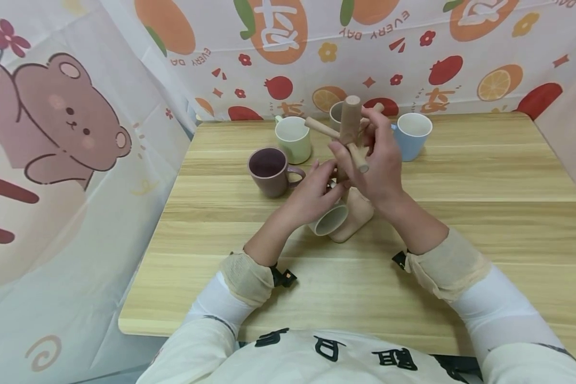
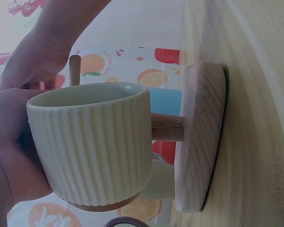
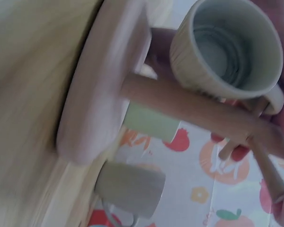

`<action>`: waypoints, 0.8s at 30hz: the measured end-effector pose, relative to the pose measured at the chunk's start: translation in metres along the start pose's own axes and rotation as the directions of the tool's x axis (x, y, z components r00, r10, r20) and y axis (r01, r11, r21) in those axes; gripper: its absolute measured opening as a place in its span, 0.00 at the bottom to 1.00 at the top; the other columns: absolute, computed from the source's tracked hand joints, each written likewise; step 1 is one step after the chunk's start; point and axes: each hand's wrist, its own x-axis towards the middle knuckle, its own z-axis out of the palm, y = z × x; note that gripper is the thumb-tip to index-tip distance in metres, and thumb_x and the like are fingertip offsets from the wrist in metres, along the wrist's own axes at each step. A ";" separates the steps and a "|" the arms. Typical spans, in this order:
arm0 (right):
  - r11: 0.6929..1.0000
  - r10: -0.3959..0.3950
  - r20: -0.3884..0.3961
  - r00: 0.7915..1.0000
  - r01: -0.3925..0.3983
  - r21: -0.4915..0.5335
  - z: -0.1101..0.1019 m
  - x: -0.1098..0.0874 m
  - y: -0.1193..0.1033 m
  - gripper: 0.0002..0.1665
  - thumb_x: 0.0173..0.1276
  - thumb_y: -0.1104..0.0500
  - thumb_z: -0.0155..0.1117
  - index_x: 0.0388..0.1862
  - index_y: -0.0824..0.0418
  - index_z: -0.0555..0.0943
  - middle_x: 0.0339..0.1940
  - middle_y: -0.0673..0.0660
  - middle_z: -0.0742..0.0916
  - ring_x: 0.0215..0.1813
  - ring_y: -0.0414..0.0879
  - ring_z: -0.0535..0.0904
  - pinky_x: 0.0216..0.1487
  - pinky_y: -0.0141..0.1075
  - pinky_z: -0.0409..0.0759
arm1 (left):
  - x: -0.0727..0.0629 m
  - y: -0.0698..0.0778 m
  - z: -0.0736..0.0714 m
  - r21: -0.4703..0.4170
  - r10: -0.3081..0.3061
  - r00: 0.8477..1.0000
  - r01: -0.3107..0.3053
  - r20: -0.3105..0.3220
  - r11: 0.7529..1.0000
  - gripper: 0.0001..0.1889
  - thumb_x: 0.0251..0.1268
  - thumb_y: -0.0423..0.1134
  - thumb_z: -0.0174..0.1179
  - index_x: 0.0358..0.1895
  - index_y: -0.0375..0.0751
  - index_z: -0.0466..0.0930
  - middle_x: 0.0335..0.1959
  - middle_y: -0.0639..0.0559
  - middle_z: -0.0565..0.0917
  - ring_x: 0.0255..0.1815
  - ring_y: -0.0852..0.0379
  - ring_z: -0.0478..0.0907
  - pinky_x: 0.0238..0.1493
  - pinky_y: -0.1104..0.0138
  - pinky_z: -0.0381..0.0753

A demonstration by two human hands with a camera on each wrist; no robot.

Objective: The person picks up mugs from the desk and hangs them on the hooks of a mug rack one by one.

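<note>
A wooden mug tree (image 1: 351,120) stands on the table, its post and several pegs rising from a rounded base (image 2: 201,137). My right hand (image 1: 378,162) grips its upper part around the pegs. Low on the tree, a cream ribbed mug (image 2: 90,151) is tilted on its side, with its opening toward me in the head view. My left hand (image 1: 317,192) holds this mug at its handle side. In the right wrist view a peg passes at the mug's handle (image 3: 274,100); fingers partly hide how far it goes through.
A purple mug (image 1: 270,172) stands left of the hands, with a pale green mug (image 1: 295,140) behind it. Behind the tree is a greyish mug (image 1: 335,113), partly hidden. A blue mug (image 1: 412,137) stands to the right. A printed cloth (image 1: 278,64) hangs behind the wooden table (image 1: 485,213).
</note>
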 end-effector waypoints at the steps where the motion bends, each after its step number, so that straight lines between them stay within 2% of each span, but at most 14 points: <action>1: 0.997 -0.076 -0.037 0.996 0.075 -0.036 0.000 0.000 0.002 0.37 0.58 0.50 0.72 0.62 0.62 0.69 0.40 0.63 0.76 0.38 0.53 0.68 0.39 0.34 0.64 | 0.000 0.000 0.000 0.002 -0.001 1.000 0.001 0.001 1.000 0.14 0.74 0.41 0.53 0.58 0.42 0.71 0.45 0.54 0.82 0.45 0.60 0.78 0.78 0.50 0.39; 3: 0.977 -0.202 -0.106 0.974 0.193 -0.087 0.000 0.002 0.006 0.36 0.56 0.50 0.73 0.60 0.60 0.70 0.42 0.64 0.76 0.43 0.55 0.69 0.48 0.39 0.64 | 0.000 0.000 0.001 0.003 -0.003 1.000 0.003 0.000 1.000 0.14 0.74 0.41 0.53 0.58 0.42 0.71 0.46 0.53 0.82 0.46 0.60 0.79 0.78 0.50 0.40; 6: 0.934 -0.350 -0.155 0.924 0.332 -0.129 0.001 0.004 0.010 0.33 0.56 0.51 0.73 0.59 0.56 0.72 0.47 0.65 0.75 0.52 0.58 0.69 0.57 0.47 0.65 | 0.000 0.000 0.001 0.000 -0.007 1.000 0.007 -0.001 1.000 0.13 0.74 0.41 0.53 0.56 0.42 0.71 0.45 0.54 0.82 0.46 0.60 0.79 0.78 0.51 0.40; 9: 0.897 -0.439 -0.127 0.890 0.424 -0.125 0.002 0.006 0.012 0.26 0.60 0.53 0.70 0.58 0.53 0.75 0.50 0.65 0.78 0.56 0.59 0.72 0.62 0.52 0.65 | 0.000 0.001 0.001 -0.002 -0.011 1.000 0.011 -0.001 1.000 0.11 0.75 0.41 0.52 0.54 0.42 0.71 0.42 0.54 0.81 0.44 0.59 0.78 0.78 0.51 0.40; 11: 0.876 -0.478 -0.089 0.874 0.466 -0.124 0.003 0.006 0.014 0.22 0.63 0.56 0.67 0.56 0.53 0.77 0.50 0.65 0.81 0.58 0.60 0.74 0.69 0.57 0.59 | 0.000 0.001 0.001 -0.002 -0.018 1.000 0.018 0.003 1.000 0.11 0.76 0.40 0.51 0.54 0.42 0.72 0.43 0.54 0.82 0.48 0.58 0.79 0.79 0.51 0.40; 15: 0.857 -0.509 -0.017 0.860 0.506 -0.095 0.001 0.009 0.018 0.15 0.67 0.58 0.64 0.53 0.54 0.79 0.44 0.64 0.83 0.57 0.62 0.76 0.72 0.63 0.52 | 0.000 0.002 0.001 -0.008 -0.046 0.999 0.046 0.010 0.999 0.14 0.78 0.42 0.48 0.58 0.42 0.71 0.50 0.52 0.84 0.59 0.58 0.78 0.79 0.54 0.39; 16: 0.854 -0.514 -0.003 0.858 0.512 -0.090 0.001 0.010 0.019 0.13 0.69 0.58 0.63 0.52 0.54 0.79 0.43 0.65 0.83 0.56 0.62 0.76 0.72 0.63 0.52 | 0.000 0.003 0.001 -0.010 -0.052 0.999 0.052 0.011 0.999 0.15 0.78 0.43 0.47 0.60 0.42 0.71 0.51 0.52 0.84 0.61 0.58 0.77 0.79 0.55 0.39; 18: 0.853 -0.515 0.023 0.857 0.515 -0.082 0.000 0.011 0.020 0.09 0.72 0.57 0.61 0.50 0.54 0.79 0.43 0.65 0.82 0.55 0.62 0.75 0.72 0.62 0.56 | 0.000 0.003 0.000 -0.015 -0.063 0.998 0.063 0.014 0.998 0.15 0.78 0.44 0.47 0.60 0.42 0.71 0.51 0.51 0.84 0.61 0.58 0.78 0.79 0.56 0.39; 21: 0.854 -0.509 0.036 0.860 0.510 -0.106 0.000 0.011 0.020 0.07 0.74 0.55 0.58 0.48 0.53 0.79 0.43 0.65 0.82 0.55 0.62 0.74 0.73 0.63 0.54 | 0.001 0.003 -0.001 -0.021 -0.066 0.998 0.066 0.017 0.998 0.15 0.78 0.44 0.47 0.60 0.42 0.71 0.51 0.51 0.84 0.61 0.58 0.78 0.79 0.57 0.40; 23: 0.853 -0.506 0.034 0.862 0.506 -0.128 0.000 0.011 0.019 0.07 0.75 0.54 0.57 0.47 0.52 0.79 0.42 0.65 0.82 0.55 0.62 0.74 0.72 0.63 0.54 | 0.001 0.001 -0.002 -0.036 -0.056 0.998 0.057 0.019 0.998 0.15 0.78 0.44 0.48 0.59 0.43 0.72 0.50 0.51 0.84 0.59 0.59 0.78 0.78 0.59 0.45; 24: 0.852 -0.506 0.031 0.862 0.505 -0.141 0.001 0.010 0.019 0.07 0.75 0.54 0.57 0.47 0.52 0.79 0.41 0.65 0.81 0.54 0.62 0.74 0.72 0.63 0.54 | 0.002 0.000 -0.002 -0.054 -0.048 0.999 0.049 0.021 0.997 0.14 0.78 0.43 0.49 0.59 0.43 0.72 0.50 0.51 0.84 0.57 0.59 0.79 0.76 0.60 0.52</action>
